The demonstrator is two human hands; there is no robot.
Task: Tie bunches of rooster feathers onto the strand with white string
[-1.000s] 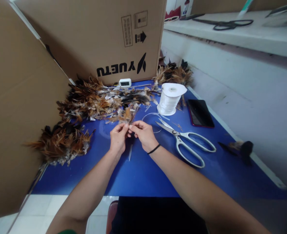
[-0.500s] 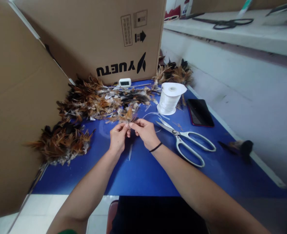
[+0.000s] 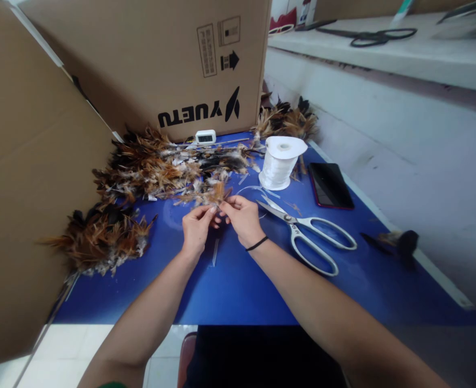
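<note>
Thumb and fingers of my left hand [image 3: 198,227] are pinched on the base of a small bunch of brown feathers [image 3: 218,193]. Right beside it, my right hand [image 3: 241,218] pinches the same base from the other side. The feather tips point away from me, and my fingertips hide the quill ends. Thin white ribbon [image 3: 250,188] curves over the blue table just past my right hand. A white spool of ribbon [image 3: 279,166] stands upright behind it. Scissors with pale handles [image 3: 300,226] lie partly open to the right of my right hand.
Piles of brown and black feathers [image 3: 140,167] spread along the back, with another pile [image 3: 100,240] at left. A small white digital clock [image 3: 206,137] stands before a cardboard box [image 3: 149,59]. A phone [image 3: 330,185] lies at right. Dark scissors [image 3: 377,37] rest on the ledge.
My fingertips have shifted slightly apart around the feather base, both hands still pinching. The whole view has moved a little; the objects on the table lie as before.
</note>
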